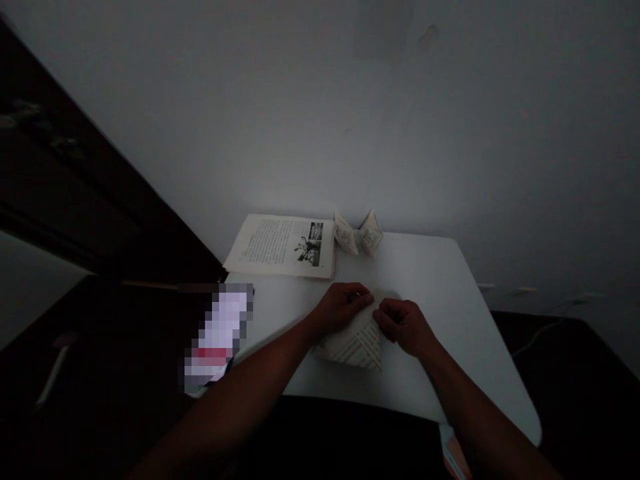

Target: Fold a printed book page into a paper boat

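A printed sheet of paper (356,347), partly folded, lies on the white table (440,280) in front of me. My left hand (343,305) is curled, its fingertips pinching the sheet's upper edge. Just to the right, my right hand (403,325) is closed on the same edge. The two hands nearly meet above the paper, and they hide its top part.
An open book (283,244) lies at the table's back left. Beside it stands a folded paper figure (359,233) made from a printed page. A blurred white and red object (217,337) sits at the table's left edge. Dark furniture fills the left side; a pale wall stands behind.
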`<control>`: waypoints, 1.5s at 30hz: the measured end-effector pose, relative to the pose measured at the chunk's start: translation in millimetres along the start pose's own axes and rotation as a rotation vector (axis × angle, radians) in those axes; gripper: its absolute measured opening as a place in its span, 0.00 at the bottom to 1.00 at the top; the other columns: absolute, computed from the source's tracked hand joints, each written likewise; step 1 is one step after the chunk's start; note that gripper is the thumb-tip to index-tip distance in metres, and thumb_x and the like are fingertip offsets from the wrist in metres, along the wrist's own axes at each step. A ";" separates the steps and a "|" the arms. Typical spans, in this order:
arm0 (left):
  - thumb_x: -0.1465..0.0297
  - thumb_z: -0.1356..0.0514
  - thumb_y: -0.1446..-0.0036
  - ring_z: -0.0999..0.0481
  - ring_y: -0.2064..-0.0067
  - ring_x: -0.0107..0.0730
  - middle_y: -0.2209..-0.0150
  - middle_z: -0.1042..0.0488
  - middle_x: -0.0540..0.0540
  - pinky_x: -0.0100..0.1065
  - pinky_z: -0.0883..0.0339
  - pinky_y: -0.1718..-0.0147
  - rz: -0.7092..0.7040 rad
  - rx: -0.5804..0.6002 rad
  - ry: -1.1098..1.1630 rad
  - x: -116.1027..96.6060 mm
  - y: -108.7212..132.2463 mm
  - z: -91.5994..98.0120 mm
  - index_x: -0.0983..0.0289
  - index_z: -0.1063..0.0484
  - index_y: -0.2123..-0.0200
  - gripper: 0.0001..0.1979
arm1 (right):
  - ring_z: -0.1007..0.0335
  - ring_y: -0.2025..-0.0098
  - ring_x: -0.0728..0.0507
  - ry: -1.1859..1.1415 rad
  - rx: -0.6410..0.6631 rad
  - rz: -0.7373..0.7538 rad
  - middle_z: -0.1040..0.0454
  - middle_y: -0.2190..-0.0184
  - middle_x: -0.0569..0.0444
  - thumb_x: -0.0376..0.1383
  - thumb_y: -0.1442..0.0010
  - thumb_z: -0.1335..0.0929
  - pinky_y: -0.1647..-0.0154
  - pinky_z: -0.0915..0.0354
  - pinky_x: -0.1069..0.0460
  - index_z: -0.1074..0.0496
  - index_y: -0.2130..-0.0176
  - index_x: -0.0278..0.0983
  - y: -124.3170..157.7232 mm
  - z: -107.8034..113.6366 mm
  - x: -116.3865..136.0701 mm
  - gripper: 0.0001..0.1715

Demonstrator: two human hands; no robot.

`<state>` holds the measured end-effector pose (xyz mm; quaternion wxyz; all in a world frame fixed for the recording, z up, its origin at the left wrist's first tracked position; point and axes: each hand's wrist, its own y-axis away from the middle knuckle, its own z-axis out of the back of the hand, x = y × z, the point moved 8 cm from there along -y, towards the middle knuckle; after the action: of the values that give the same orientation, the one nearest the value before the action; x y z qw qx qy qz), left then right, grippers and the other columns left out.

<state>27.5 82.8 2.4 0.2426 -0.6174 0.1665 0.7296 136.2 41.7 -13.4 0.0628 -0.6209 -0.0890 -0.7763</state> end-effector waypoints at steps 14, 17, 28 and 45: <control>0.60 0.44 0.46 0.34 0.75 0.25 0.77 0.31 0.49 0.26 0.41 0.75 0.001 -0.303 -0.078 -4.2 0.6 28.2 0.67 0.29 0.71 0.14 | 0.40 0.85 0.53 -0.012 0.081 -0.050 0.34 0.88 0.59 0.44 0.45 0.33 0.83 0.43 0.58 0.33 0.78 0.35 2.4 -6.6 -4.7 0.18; 0.61 0.44 0.46 0.32 0.74 0.25 0.75 0.30 0.49 0.26 0.40 0.74 -0.009 -0.347 -0.083 -5.3 1.2 32.0 0.67 0.29 0.71 0.14 | 0.35 0.83 0.52 -0.053 0.064 -0.072 0.31 0.84 0.58 0.44 0.48 0.31 0.81 0.39 0.56 0.32 0.76 0.34 2.3 -5.7 -3.9 0.16; 0.59 0.42 0.48 0.36 0.77 0.23 0.79 0.33 0.47 0.25 0.44 0.79 0.032 -0.435 0.048 1.6 3.3 37.5 0.66 0.30 0.71 0.14 | 0.30 0.81 0.48 -0.157 -0.057 -0.123 0.28 0.81 0.57 0.45 0.58 0.26 0.79 0.31 0.53 0.31 0.75 0.35 0.2 -0.7 -6.2 0.18; 0.57 0.41 0.50 0.34 0.74 0.24 0.76 0.34 0.47 0.27 0.41 0.72 0.082 -0.115 0.450 12.5 -4.1 19.3 0.66 0.32 0.67 0.17 | 0.37 0.88 0.49 -0.366 -0.334 0.043 0.31 0.88 0.60 0.43 0.48 0.30 0.88 0.40 0.54 0.32 0.63 0.34 -3.4 29.5 -3.8 0.16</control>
<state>12.5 98.5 -6.1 0.1341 -0.7700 0.1995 0.5910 164.5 51.4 -11.0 -0.0416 -0.7546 0.0438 -0.6534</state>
